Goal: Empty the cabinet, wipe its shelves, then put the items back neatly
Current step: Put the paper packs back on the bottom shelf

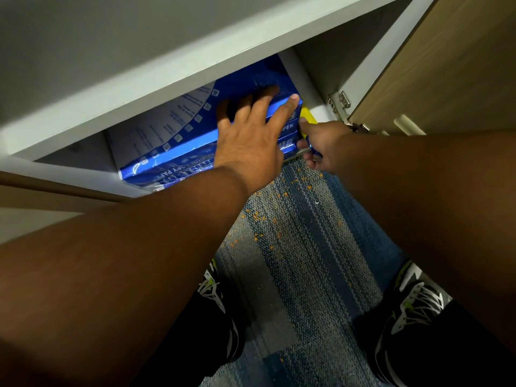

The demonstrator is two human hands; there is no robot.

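Cabinet (139,93), centre frame, holding blue paper reams (173,152): left hand (251,135) spread flat on top, right hand (321,146) gripping their right end.

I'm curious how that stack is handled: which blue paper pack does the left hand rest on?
The top pack: the left hand lies spread on its upper face, while the other packs sit beneath it.

A striped blue and grey carpet (293,247) fills the middle, running toward 6 o'clock. Orange crumbs (268,216) are scattered on it near the centre. Black and white shoes stand on it: the left shoe (215,297) at 7 o'clock, the right shoe (413,303) at 5 o'clock.
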